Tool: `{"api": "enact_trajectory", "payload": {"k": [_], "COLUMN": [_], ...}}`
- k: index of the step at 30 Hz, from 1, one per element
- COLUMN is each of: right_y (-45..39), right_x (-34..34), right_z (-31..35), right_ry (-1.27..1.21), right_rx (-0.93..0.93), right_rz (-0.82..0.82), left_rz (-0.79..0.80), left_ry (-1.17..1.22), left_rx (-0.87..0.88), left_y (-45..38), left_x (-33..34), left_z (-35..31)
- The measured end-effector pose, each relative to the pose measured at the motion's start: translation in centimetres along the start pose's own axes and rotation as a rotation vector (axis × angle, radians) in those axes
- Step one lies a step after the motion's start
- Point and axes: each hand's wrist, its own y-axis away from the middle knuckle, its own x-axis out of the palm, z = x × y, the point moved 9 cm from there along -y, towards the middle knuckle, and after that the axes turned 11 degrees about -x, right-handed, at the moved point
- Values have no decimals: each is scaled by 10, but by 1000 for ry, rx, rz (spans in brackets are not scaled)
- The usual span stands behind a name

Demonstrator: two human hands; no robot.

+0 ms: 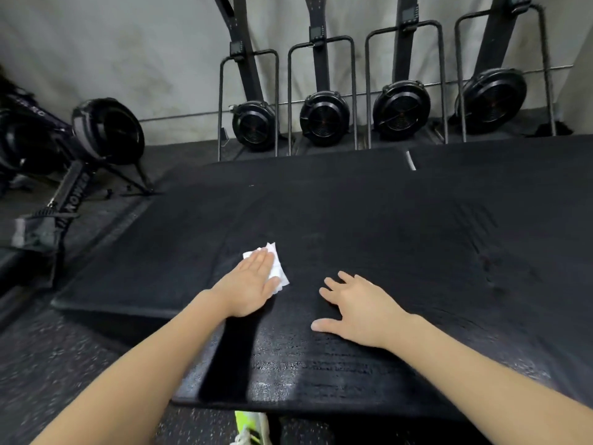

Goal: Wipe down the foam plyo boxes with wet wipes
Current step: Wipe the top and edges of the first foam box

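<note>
Wiping the top of the box

The left hand (253, 284) presses the wipe (278, 266) flat on the box (385, 220); the right hand (359, 311) rests open beside. The wipe is thin and probably slides easily; palm pressure suits it.

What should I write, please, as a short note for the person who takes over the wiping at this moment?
Left hand: flat, pressing the white wet wipe on the top of the black foam plyo box.
Right hand: open, resting on the same top, holding nothing.
Done: the near strip of the top shines wet.
Left: the rest looks dry; the second box behind too, as far as I can tell.
</note>
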Motion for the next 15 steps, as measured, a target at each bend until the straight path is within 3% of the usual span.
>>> {"api": "enact_trajectory", "payload": {"k": [6, 15], "right_y": [2, 0], "right_x": [8, 15], "right_z": [-4, -1], "right_ry": [-134, -80], "right_rx": [24, 24], "right_rz": [-22, -1], "left_rz": [-131, -115], "left_ry": [70, 107], "left_rx": [89, 23], "left_y": [43, 30], "left_x": [-17, -20], "left_z": [55, 62]}}
